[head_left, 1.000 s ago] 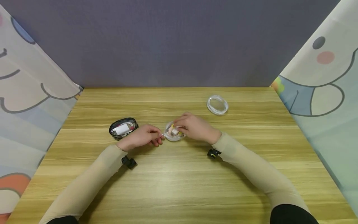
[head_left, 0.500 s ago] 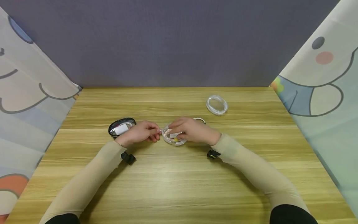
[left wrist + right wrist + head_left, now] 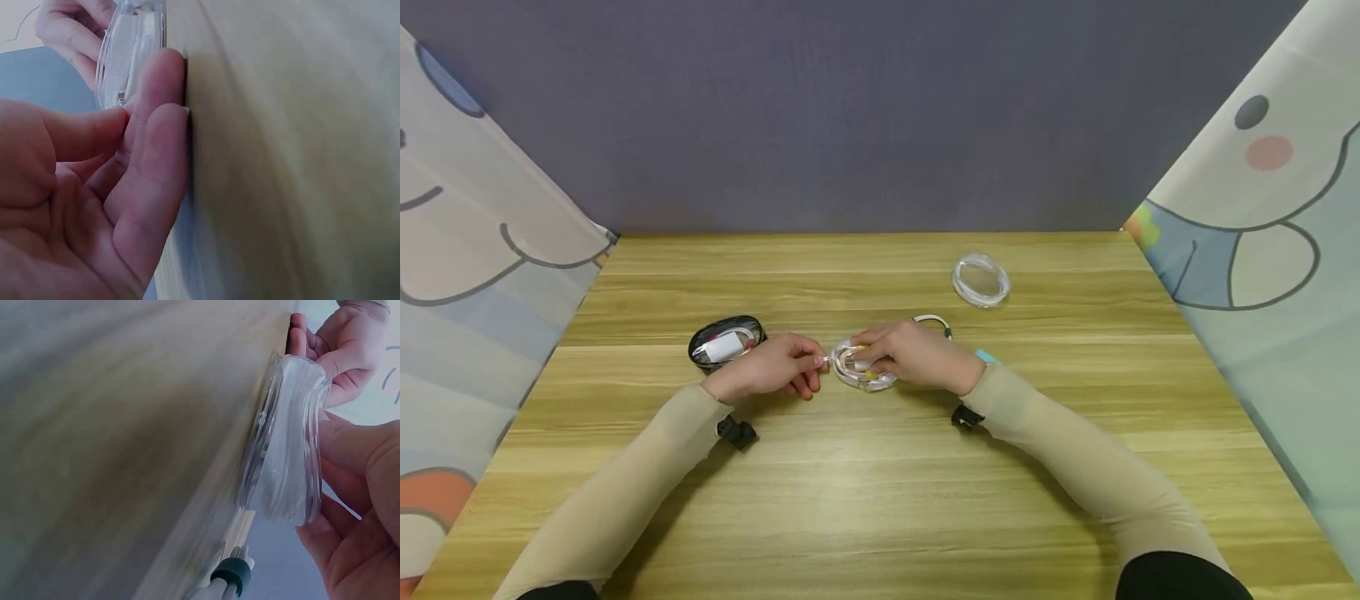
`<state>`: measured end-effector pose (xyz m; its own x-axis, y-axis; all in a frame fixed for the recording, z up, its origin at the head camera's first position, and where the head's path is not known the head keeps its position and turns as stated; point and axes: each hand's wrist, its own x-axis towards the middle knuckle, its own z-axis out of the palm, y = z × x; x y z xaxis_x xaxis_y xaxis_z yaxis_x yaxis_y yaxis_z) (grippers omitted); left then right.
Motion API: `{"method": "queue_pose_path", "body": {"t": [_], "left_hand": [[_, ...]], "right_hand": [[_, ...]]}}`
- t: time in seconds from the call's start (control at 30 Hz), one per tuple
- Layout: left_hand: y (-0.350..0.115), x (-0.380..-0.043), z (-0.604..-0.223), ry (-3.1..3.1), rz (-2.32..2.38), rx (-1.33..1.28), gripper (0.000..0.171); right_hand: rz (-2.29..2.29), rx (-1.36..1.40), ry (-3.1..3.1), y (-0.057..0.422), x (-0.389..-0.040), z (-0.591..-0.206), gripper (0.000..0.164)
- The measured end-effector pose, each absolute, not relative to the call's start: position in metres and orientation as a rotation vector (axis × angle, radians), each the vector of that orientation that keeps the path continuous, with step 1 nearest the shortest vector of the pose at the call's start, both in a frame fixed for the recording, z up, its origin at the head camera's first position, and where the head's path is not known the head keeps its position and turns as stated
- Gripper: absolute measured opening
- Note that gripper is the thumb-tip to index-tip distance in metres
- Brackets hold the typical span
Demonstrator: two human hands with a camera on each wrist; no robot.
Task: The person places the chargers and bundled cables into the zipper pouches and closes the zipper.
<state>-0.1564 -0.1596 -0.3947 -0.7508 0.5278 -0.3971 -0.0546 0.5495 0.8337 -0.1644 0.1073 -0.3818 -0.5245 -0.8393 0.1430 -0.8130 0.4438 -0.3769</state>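
A round clear zip pouch (image 3: pixel 865 385) lies on the wooden table between both hands. Coiled pale cable and a yellow piece show through it. My left hand (image 3: pixel 775 364) pinches the small zipper pull (image 3: pixel 827 359) at the pouch's left end between thumb and forefinger. From above, my right hand (image 3: pixel 917 354) grips the pouch, its thumb and fingers spread along the upper side. In the right wrist view, the clear pouch (image 3: pixel 284 450) stands close to the right fingertips (image 3: pixel 331 434). The right hand hides part of the contents.
To the left is a black oval case (image 3: pixel 727 342) with a white charger inside. Another clear round pouch (image 3: pixel 981 281) lies at the back right. Behind the right hand a white cable (image 3: pixel 932 318) with a dark green tie (image 3: pixel 231 572) curves out. A turquoise piece (image 3: pixel 986 357) shows near the right cuff.
The right hand has shifted lower and left over the pouch, uncovering the white cable behind it and the turquoise piece. The left hand has moved slightly left, still pinching the zipper pull.
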Motion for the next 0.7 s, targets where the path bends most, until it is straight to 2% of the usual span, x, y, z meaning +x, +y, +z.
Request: {"method": "queue_pose_path", "body": {"t": [0.43, 0.7], "left_hand": [[-0.148, -0.138, -0.386, 2.346, 0.899, 0.702, 0.021], [-0.14, -0.134, -0.386, 2.255, 0.952, 0.674, 0.022]], "right_hand": [[-0.57, -1.492, 2.644, 0.105, -0.166, -0.381, 0.028], [-0.597, -1.482, 2.599, 0.106, -0.166, -0.381, 0.027]]}}
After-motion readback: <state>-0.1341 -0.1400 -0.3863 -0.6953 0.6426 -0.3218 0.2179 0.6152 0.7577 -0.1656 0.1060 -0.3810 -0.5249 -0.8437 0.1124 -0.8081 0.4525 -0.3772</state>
